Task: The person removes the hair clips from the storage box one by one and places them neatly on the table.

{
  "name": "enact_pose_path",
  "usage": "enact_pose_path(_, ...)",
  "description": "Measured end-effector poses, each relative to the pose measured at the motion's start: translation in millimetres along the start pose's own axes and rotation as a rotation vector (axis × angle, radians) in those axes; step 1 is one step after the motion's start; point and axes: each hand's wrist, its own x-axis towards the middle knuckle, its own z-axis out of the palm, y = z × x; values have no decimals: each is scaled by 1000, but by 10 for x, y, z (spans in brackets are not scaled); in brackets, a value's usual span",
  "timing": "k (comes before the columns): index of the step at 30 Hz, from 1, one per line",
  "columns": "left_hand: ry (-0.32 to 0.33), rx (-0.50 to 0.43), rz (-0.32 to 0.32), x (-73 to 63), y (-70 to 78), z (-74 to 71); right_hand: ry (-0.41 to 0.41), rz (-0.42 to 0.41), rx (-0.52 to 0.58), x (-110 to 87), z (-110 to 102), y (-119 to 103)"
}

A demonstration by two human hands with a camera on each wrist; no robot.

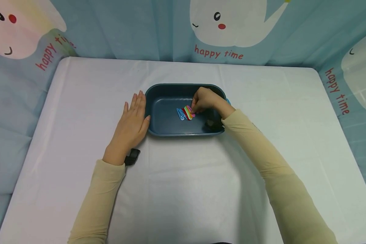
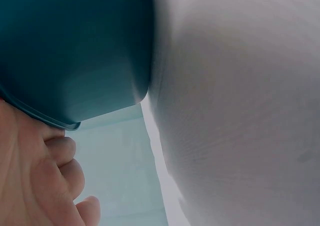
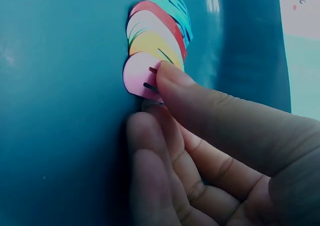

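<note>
A dark blue rectangular tray (image 1: 163,120) stands on the white-covered table. On its floor lies an overlapping row of flat plastic paper clips: blue (image 3: 172,8), red (image 3: 150,7), white (image 3: 143,24), yellow (image 3: 150,45) and pink (image 3: 137,75). My right hand (image 1: 205,100) reaches in over the right rim and pinches the pink clip at the row's end; the thumb lies on its edge, with the other fingers curled beneath. My left hand (image 1: 129,122) rests against the tray's left rim, fingers straight and pointing away from me.
White cloth (image 1: 183,183) covers the table around the tray. A blue curtain (image 1: 134,30) with cartoon prints hangs along the back and sides. A black wrist camera (image 1: 132,157) sits at my left wrist. A small light blue bit (image 1: 228,101) peeks out at the tray's right rim.
</note>
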Motion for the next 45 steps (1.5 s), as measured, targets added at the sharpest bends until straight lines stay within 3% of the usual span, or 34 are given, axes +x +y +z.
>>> enact_pose_path(7, -11, -2, 2, 13, 10, -10, -1, 4, 34, 5, 2, 35)
enact_pose_path(24, -13, -9, -5, -63, 20, 5, -16, -2, -16, 4, 57, 11)
enact_pose_path(33, 1, -10, 4, -14, 7, 6, 3, 3, -26, 0, 17, -9)
enact_pose_path(45, 3, -17, 11, -23, 33, -7, -23, 21, 57, -42, -8, 11)
